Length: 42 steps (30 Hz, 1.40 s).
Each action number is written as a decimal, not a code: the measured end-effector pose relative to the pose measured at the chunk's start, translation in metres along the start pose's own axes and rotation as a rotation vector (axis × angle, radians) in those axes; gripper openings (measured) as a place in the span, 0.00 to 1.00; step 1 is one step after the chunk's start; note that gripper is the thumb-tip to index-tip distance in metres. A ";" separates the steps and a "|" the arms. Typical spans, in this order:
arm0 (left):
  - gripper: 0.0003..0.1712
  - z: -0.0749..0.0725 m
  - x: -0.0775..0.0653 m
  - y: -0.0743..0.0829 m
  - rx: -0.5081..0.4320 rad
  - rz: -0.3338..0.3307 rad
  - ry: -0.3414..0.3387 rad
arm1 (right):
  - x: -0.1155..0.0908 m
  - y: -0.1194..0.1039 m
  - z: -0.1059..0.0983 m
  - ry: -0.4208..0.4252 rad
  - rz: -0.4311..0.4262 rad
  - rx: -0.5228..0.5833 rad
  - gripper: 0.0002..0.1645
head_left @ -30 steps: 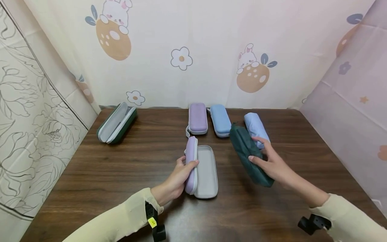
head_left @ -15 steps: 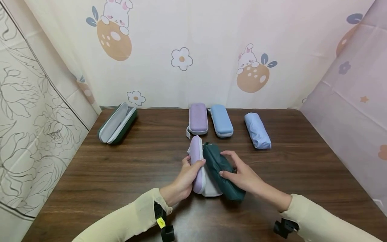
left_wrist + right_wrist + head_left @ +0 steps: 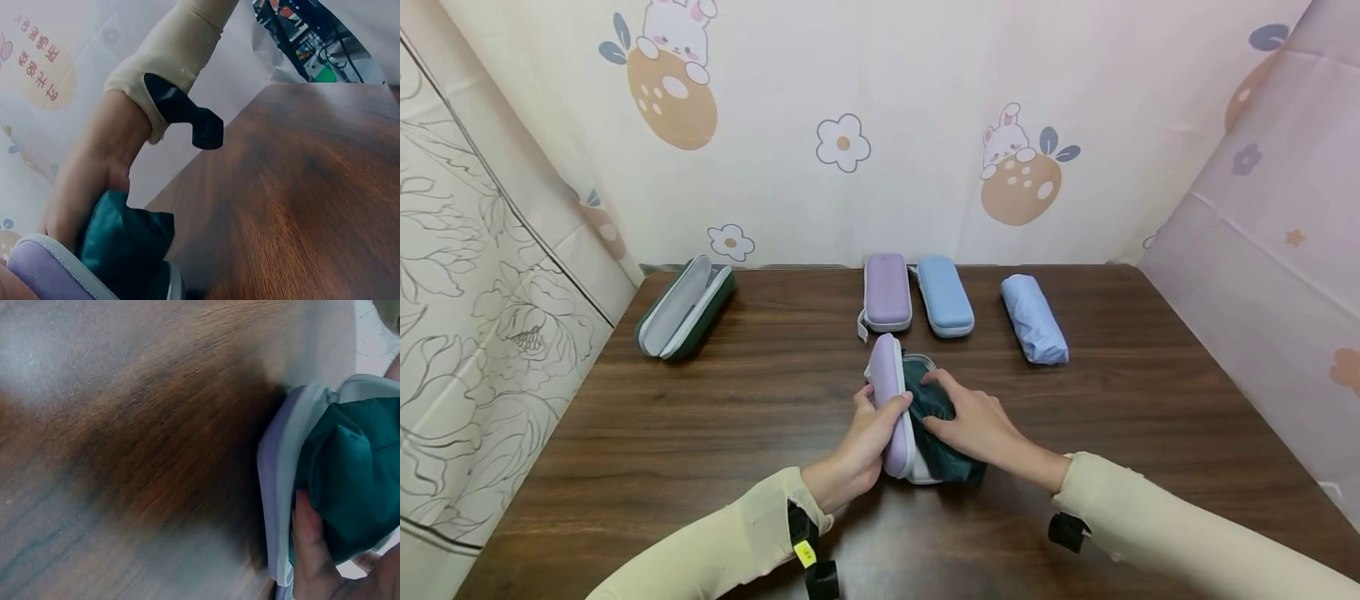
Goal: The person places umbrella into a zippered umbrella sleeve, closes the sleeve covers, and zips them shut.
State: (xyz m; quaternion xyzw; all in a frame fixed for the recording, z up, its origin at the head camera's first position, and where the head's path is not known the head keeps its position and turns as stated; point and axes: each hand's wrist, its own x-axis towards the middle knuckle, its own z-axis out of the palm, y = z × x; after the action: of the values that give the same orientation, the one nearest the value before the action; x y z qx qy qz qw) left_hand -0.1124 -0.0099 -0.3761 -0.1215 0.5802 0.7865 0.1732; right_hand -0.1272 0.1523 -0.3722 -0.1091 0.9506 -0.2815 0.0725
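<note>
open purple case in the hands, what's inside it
A dark green bundle, held by the right hand, lies partly in the case, one end overhanging. A little pale lining shows beside it; whatever is beneath the bundle is covered.

Green pouch (image 3: 125, 247) between the edges of an open lilac case (image 3: 47, 272)
The right hand (image 3: 78, 194) touches the pouch, below a cream sleeve (image 3: 172, 47); brown tabletop (image 3: 300, 200) spreads rightward.

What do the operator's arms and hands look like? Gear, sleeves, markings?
Left hand and right hand: bare, no gloves. Left sleeve and right sleeve: long, plain pale cream. Each cuff carries a black, blocky wrist unit: left unit, right unit. Left one has a yellow label, print too small to read.
</note>
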 end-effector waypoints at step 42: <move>0.44 0.005 0.008 0.005 -0.033 -0.025 -0.018 | 0.009 0.003 -0.004 -0.179 -0.064 -0.065 0.36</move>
State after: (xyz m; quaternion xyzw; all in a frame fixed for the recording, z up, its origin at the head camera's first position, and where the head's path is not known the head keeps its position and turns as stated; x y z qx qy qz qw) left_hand -0.1222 -0.0052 -0.3732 -0.1247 0.5639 0.7949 0.1862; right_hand -0.1371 0.1543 -0.3713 -0.1666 0.9449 -0.2419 0.1443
